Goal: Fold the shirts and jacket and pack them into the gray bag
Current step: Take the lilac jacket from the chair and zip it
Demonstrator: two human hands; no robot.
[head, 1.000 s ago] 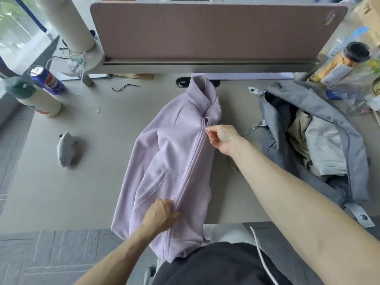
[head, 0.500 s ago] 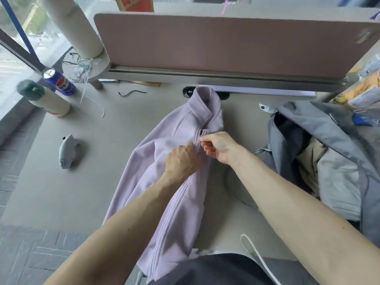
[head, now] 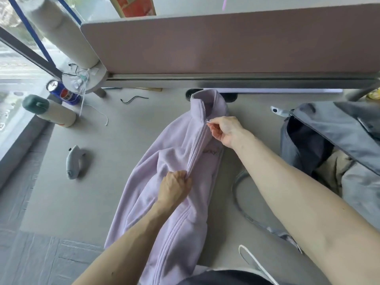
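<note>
Jacket (head: 144, 177), soft rumpled lilac fleece, is spread under both hands. Zip seam (head: 197, 145) is bunched mid-chest in L hand (head: 174, 188); metal zip pull (head: 208, 120) below stand-up collar (head: 202, 99) is pinched by R hand (head: 225, 129). Right of R hand, smooth-fabric gray bag (head: 339, 128) is seen gaping open.

Nothing reads clearly (embroidery (head: 210, 152) on the jacket (head: 174, 149) blurs).

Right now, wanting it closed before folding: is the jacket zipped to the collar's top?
No, the right hand pinches the zipper pull below the open teeth of the collar.
</note>
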